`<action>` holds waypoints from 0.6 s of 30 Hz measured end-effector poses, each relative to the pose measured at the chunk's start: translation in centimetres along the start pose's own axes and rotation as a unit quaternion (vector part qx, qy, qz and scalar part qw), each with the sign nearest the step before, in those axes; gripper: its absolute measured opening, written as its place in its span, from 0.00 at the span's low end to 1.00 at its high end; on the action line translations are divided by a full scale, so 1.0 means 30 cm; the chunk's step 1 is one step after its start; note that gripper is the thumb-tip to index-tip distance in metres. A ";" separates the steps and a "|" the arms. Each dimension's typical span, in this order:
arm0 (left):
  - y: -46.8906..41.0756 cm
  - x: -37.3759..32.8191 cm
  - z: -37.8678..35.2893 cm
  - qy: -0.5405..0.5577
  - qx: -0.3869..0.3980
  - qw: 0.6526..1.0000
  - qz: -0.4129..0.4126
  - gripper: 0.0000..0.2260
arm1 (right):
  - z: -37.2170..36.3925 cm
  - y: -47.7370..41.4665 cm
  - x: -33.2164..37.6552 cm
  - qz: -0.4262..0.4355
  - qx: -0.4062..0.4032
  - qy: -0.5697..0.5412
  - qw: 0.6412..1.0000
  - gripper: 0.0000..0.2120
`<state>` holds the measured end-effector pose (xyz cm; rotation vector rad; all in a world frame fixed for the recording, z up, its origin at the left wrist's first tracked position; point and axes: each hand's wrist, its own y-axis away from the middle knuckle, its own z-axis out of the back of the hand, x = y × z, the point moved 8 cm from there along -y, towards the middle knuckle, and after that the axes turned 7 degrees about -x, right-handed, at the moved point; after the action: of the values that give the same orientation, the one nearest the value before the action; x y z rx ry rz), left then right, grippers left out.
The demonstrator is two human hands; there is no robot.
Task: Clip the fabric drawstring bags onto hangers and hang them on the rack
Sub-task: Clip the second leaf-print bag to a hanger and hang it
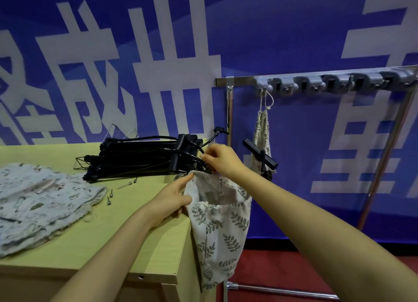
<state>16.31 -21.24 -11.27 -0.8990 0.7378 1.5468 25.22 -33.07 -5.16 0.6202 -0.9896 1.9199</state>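
1. Progress: I judge the task to be at an early stage. One hung bag (262,130) dangles by its cord from the first hook of the rack (237,79), at 2 o'clock in the view. A black bar (260,153) crosses in front of it. I cannot tell whether that bar is a hanger clipped to this bag.
2. Step in hand: a leaf-print bag (218,231) is being clipped. It droops off the right edge of the desk (135,234), just below centre, at about 6 o'clock.
3. Left hand (170,203): its fingers are curled round the bag's rim on the 9 o'clock side and hold the mouth up.
4. Right hand (224,160): its thumb and forefinger are pressed together in a pinch at a black clip (208,170) on the rim's 12 o'clock edge. The rest of that hanger is hidden among the others.
5. Left to do: seat the clip, carry this bag to the rack, then work through the pile.
6. Counts:
   - Bags: one in hand, one on the rack, and a pile of bags (40,202) at 9 o'clock on the desk. The layers overlap too much to number.
   - Hangers: a stack of hangers (140,159) at 11 o'clock from the hands. There are many, packed too tightly for an exact count.
   - Grey holders (312,82) along the rack's rail: at least five, with the row running out of view at 3 o'clock.
   - Small metal pins (109,201) on the desk between pile and stack: four.
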 end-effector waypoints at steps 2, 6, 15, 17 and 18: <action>-0.012 0.002 -0.001 0.012 -0.010 1.000 0.001 0.33 | -0.008 -0.034 0.019 -0.007 -0.039 -0.012 0.999 0.08; -0.041 0.006 -0.007 0.026 -0.018 0.999 0.006 0.31 | -0.044 -0.097 0.039 -0.045 -0.071 -0.038 0.996 0.15; -0.086 0.046 0.026 0.138 -0.087 0.986 0.038 0.17 | -0.237 -0.129 0.168 0.123 0.043 0.200 0.971 0.30; -0.081 0.049 0.028 0.148 -0.086 0.985 0.033 0.15 | -0.259 -0.123 0.182 0.157 0.025 0.267 0.951 0.31; -0.082 0.052 0.032 0.154 -0.088 0.984 0.029 0.14 | -0.261 -0.123 0.185 0.166 0.008 0.280 0.945 0.31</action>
<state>18.49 -19.24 -12.07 -1.2782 0.8625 1.5586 25.30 -22.84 -4.05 -0.1089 -0.7348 2.2181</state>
